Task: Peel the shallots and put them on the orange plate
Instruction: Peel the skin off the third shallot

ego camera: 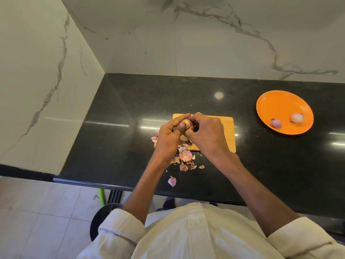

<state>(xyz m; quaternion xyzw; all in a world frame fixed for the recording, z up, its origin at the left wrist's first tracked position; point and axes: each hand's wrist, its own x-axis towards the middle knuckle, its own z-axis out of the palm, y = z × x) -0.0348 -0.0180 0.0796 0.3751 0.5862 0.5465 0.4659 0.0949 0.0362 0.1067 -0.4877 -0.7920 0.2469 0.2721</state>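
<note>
Over the wooden cutting board [226,131], my left hand [169,137] grips a shallot [187,122], which is mostly hidden by the fingers. My right hand [205,133] pinches at the same shallot with its fingertips. Only a small pale pink part of the shallot shows between the two hands. At the right of the counter sits the orange plate [280,107]. Two peeled shallots lie on it, one [276,123] nearer me and one [297,117] slightly farther right.
Loose pink and brown shallot skins [184,157] are scattered on the black counter [121,137] in front of the board, one piece [172,181] near the front edge. Marble walls close off the left and back. A black stool [97,219] stands below.
</note>
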